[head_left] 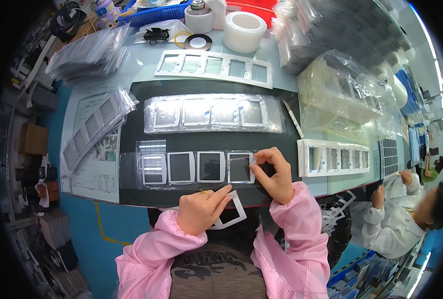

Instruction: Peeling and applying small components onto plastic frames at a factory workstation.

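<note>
A clear film strip (195, 185) carrying a row of several white-rimmed rectangular panels lies on the black mat near the table's front edge. My right hand (275, 174) pinches with thumb and index finger at the right edge of the rightmost panel (241, 168), where the clear film shows. My left hand (199, 212), with a ring on one finger, is closed at the table edge, its index finger pointing toward the strip. A loose white frame (239, 206) sticks out tilted from under its fingers; the grip on it is partly hidden.
Beyond lies a wrapped panel strip (211, 113), with a white pen-like knife (293, 119) beside it. A white frame strip (214, 66) and tape rolls (245, 32) are farther back. Stacked frames (333, 158) and a plastic-wrapped box (336, 107) stand right. A co-worker (396, 224) sits at right.
</note>
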